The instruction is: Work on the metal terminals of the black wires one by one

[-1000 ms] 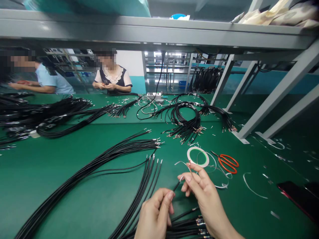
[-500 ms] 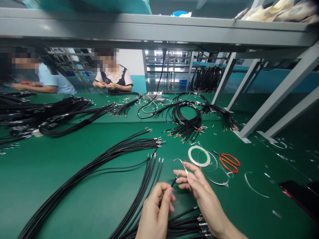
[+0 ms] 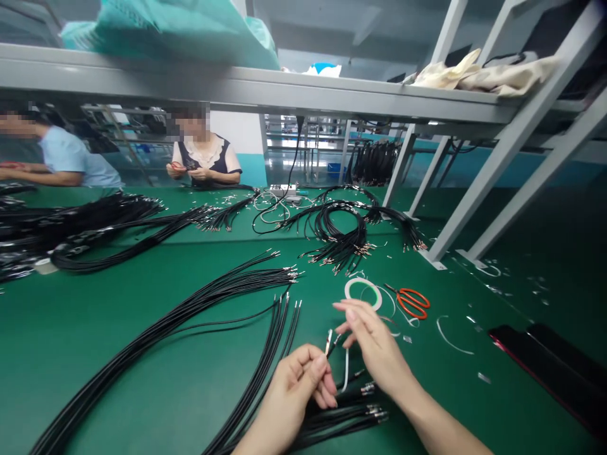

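Observation:
My left hand (image 3: pixel 303 379) is closed in a pinch around the end of a black cable (image 3: pixel 332 346). A short pale tape strip (image 3: pixel 329 340) stands up at its fingertips. Just to the right, my right hand (image 3: pixel 372 341) has its fingers stretched out close to the cable tip. Between the hands hangs a narrow white strip (image 3: pixel 346 370); its upper end is hidden by the right fingers. Below them lies a bundle of black cables (image 3: pixel 341 423) with metal ends. Behind the right hand are a roll of white tape (image 3: pixel 351 289) and orange-handled scissors (image 3: pixel 413 303).
More black cables (image 3: pixel 180 322) sweep across the green table (image 3: pixel 142 385) on my left. Coiled cables (image 3: pixel 339 234) lie farther back. Shelf posts (image 3: pixel 478 177) stand at right under a grey shelf (image 3: pixel 332 91). A dark object (image 3: pixel 535 366) lies right. Two people sit opposite.
The pale strip was between my right fingers and now stands at my left fingertips beside the cable. My right fingers have spread and lifted off it. The view has tilted up and shifted right.

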`<move>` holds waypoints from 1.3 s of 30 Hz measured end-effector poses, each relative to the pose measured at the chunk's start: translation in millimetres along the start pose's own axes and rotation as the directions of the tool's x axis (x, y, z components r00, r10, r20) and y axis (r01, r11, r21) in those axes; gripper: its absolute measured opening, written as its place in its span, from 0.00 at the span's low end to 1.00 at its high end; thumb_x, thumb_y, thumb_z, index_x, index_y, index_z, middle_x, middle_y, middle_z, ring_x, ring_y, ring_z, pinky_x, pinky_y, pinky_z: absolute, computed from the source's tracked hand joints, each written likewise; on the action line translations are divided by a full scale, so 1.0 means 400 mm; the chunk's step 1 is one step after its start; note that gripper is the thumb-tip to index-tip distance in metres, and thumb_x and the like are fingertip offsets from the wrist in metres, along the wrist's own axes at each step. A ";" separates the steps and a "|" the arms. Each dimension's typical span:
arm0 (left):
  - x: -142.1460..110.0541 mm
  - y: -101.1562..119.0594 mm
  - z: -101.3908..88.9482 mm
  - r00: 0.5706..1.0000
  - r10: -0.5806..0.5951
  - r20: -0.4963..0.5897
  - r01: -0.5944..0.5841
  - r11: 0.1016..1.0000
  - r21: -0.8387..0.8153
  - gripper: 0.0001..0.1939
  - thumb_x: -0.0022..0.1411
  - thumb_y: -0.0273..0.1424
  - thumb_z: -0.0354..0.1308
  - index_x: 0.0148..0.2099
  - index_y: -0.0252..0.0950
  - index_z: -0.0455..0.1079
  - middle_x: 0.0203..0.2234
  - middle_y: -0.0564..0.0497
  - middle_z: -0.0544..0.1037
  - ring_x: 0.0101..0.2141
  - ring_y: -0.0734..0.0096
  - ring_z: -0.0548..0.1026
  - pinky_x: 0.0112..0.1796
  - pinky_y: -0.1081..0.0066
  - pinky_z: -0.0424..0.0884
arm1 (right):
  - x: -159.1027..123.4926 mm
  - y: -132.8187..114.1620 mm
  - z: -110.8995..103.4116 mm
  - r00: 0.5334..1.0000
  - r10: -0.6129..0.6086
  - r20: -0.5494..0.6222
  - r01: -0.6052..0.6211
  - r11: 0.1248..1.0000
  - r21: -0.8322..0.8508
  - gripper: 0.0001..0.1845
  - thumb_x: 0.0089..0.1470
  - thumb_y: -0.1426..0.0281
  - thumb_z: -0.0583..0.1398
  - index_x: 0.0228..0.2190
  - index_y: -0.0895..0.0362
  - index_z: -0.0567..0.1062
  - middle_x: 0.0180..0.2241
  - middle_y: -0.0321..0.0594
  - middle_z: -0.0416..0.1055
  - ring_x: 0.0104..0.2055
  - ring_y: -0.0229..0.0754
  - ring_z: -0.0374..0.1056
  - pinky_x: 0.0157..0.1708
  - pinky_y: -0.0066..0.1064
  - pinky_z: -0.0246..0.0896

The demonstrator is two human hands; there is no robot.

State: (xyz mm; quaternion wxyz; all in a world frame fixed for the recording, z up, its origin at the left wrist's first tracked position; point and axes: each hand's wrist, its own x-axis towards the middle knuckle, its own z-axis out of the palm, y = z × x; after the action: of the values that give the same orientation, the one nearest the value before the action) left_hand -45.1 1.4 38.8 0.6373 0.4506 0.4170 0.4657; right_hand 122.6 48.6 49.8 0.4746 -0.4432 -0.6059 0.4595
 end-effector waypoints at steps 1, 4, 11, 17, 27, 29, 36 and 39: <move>0.001 -0.003 0.000 1.000 0.004 -0.020 -0.004 1.000 -0.005 0.19 0.60 0.44 0.60 0.30 0.33 0.67 0.20 0.52 0.76 0.20 0.77 0.73 0.23 0.78 0.68 | 0.003 -0.011 -0.013 0.996 -0.027 -0.083 0.022 0.998 -0.063 0.20 0.64 0.57 0.52 0.43 0.55 0.76 0.47 0.46 0.68 0.32 0.39 0.70 0.30 0.32 0.67; 0.004 -0.004 -0.002 0.994 0.035 -0.102 -0.035 0.999 0.002 0.19 0.59 0.45 0.61 0.32 0.32 0.68 0.22 0.52 0.75 0.20 0.78 0.71 0.22 0.79 0.67 | -0.002 -0.038 -0.030 0.997 0.014 -0.080 -0.018 0.998 -0.054 0.17 0.63 0.57 0.53 0.44 0.55 0.73 0.28 0.37 0.71 0.24 0.37 0.67 0.28 0.30 0.64; 0.003 -0.011 -0.005 0.970 0.118 -0.212 -0.095 0.989 0.113 0.16 0.57 0.42 0.64 0.32 0.32 0.73 0.20 0.55 0.71 0.20 0.80 0.68 0.22 0.80 0.64 | -0.013 -0.047 0.047 0.986 0.146 0.076 -0.145 0.989 -0.020 0.16 0.57 0.58 0.60 0.31 0.59 0.74 0.18 0.32 0.66 0.18 0.34 0.60 0.18 0.25 0.55; -0.004 -0.020 0.003 0.938 0.132 -0.320 -0.096 0.988 0.124 0.17 0.55 0.43 0.65 0.35 0.31 0.75 0.21 0.53 0.74 0.20 0.76 0.71 0.20 0.79 0.66 | -0.027 -0.026 0.073 0.917 -0.396 0.053 0.362 0.767 -0.530 0.14 0.63 0.70 0.53 0.28 0.57 0.74 0.27 0.40 0.72 0.29 0.41 0.68 0.30 0.30 0.60; 0.005 -0.019 -0.010 0.936 0.078 -0.344 -0.066 0.997 0.047 0.20 0.54 0.45 0.64 0.29 0.30 0.73 0.19 0.52 0.75 0.14 0.81 0.68 0.16 0.81 0.63 | 0.105 0.058 -0.212 0.952 -0.293 -0.089 0.075 0.503 -0.861 0.16 0.64 0.68 0.47 0.43 0.56 0.72 0.43 0.50 0.74 0.44 0.50 0.71 0.44 0.41 0.63; 0.008 -0.020 -0.013 0.934 0.067 -0.350 -0.058 0.998 0.036 0.20 0.54 0.45 0.64 0.28 0.30 0.73 0.17 0.52 0.75 0.13 0.82 0.66 0.15 0.81 0.62 | 0.153 0.097 -0.316 0.973 -0.179 -0.145 -0.043 0.476 -0.878 0.12 0.57 0.70 0.53 0.35 0.58 0.75 0.36 0.52 0.75 0.39 0.55 0.72 0.40 0.44 0.65; 0.000 -0.018 -0.018 0.926 0.098 -0.363 -0.075 0.994 0.078 0.20 0.54 0.46 0.63 0.29 0.31 0.74 0.19 0.51 0.75 0.14 0.79 0.69 0.16 0.80 0.64 | 0.176 0.217 -0.471 0.992 0.073 -0.100 -0.122 0.451 -0.884 0.11 0.49 0.67 0.59 0.35 0.56 0.77 0.32 0.46 0.74 0.36 0.51 0.74 0.39 0.37 0.67; -0.006 -0.020 -0.016 0.919 0.150 -0.366 -0.099 0.983 0.154 0.19 0.55 0.45 0.63 0.33 0.32 0.76 0.22 0.50 0.77 0.19 0.74 0.73 0.20 0.77 0.68 | 0.168 0.231 -0.467 0.993 0.105 -0.051 -0.094 0.472 -0.876 0.15 0.52 0.63 0.58 0.40 0.56 0.76 0.36 0.46 0.74 0.39 0.50 0.73 0.41 0.34 0.66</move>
State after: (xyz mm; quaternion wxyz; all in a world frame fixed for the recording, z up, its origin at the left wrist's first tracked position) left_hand -49.9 -1.0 29.7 0.4832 0.4202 0.5316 0.5543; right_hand 304.9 156.3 -5.4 0.1513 -0.6554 -0.7311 0.1147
